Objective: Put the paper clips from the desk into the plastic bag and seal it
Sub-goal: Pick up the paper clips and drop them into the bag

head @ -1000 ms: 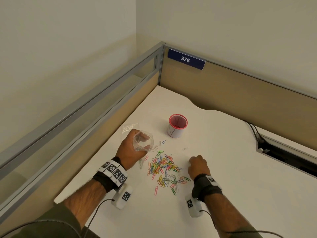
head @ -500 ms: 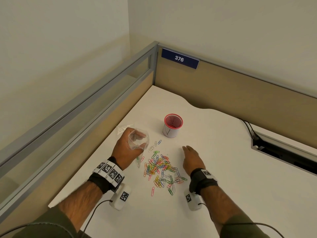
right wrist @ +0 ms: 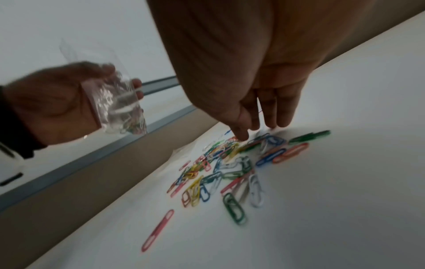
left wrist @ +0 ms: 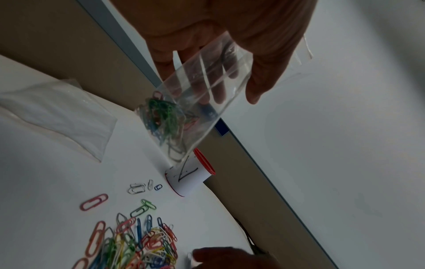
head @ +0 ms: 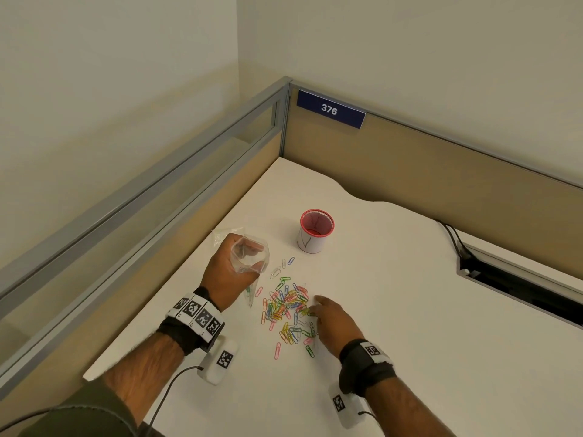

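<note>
A scatter of coloured paper clips [head: 288,309] [left wrist: 138,243] [right wrist: 220,171] lies on the white desk [head: 394,310]. My left hand [head: 232,269] [right wrist: 57,105] grips a small clear plastic bag [head: 250,258] [left wrist: 197,102] [right wrist: 119,105] above the desk, left of the pile, its mouth held open. Several clips sit in the bag's bottom. My right hand [head: 331,313] [right wrist: 260,112] reaches down at the pile's right edge, fingers extended, fingertips [right wrist: 242,135] touching the clips.
A red-rimmed white cup [head: 314,231] [left wrist: 190,174] stands behind the pile. A second clear bag [head: 225,233] [left wrist: 57,116] lies flat by the left partition [head: 157,197]. A cable slot [head: 517,279] opens at the desk's right. A blue sign [head: 329,108] reads 376.
My right hand moved from a fist at the pile's right side, opened out, and now reaches its fingers into the clips. The left hand kept the bag up in place.
</note>
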Motion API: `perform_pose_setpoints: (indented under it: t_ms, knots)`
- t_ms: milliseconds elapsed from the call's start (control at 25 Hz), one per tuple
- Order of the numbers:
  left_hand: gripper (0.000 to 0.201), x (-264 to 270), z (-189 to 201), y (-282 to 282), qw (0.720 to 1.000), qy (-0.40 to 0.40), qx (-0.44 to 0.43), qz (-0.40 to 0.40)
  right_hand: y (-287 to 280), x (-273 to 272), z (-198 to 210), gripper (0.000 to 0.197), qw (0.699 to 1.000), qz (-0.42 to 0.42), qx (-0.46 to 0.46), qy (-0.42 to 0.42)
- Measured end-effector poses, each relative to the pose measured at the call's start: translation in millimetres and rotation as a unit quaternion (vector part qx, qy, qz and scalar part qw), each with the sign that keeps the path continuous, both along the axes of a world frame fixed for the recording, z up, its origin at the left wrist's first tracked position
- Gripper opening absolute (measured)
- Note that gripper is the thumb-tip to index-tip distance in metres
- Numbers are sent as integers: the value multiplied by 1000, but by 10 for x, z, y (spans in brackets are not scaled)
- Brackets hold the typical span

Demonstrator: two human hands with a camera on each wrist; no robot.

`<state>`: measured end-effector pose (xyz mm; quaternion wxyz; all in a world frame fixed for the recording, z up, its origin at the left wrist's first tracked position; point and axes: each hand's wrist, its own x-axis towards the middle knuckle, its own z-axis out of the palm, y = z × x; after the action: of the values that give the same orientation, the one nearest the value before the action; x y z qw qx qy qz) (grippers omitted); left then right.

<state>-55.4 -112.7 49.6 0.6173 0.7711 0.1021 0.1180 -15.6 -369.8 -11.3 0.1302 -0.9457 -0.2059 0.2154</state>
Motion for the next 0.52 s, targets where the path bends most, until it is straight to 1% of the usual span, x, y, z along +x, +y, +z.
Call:
perform_pose_setpoints:
  t_ms: [80,160,200,240,320,440,520]
  knots:
    - [42,-9,6,-46,1000,-2,-7,-8,-188,-36,61,39,998,-60,17,-23]
    - [45,-25,-10,-77,1000,-2,-11,-15,-341,-62,86,50,993,-114,-9,-16]
    - [44,-33,-21,-80,1000,1,-10,-16,-361,-88,69,56,992,-126,-29,5]
    - [43,-35,-21,-80,1000,2,-8,-16,-341,-118,48,57,990,-129,-46,22]
    - [43,-37,-24,-78,1000,1,-4,-16,-207,-151,-13,49,989,-139,-48,33]
    - [44,-52,-33,-65,1000,-1,-7,-18,93,-79,-49,29,988,-155,-8,11]
    - [44,-64,-51,-48,1000,-11,-15,-22,246,-2,-19,24,992,-127,11,0]
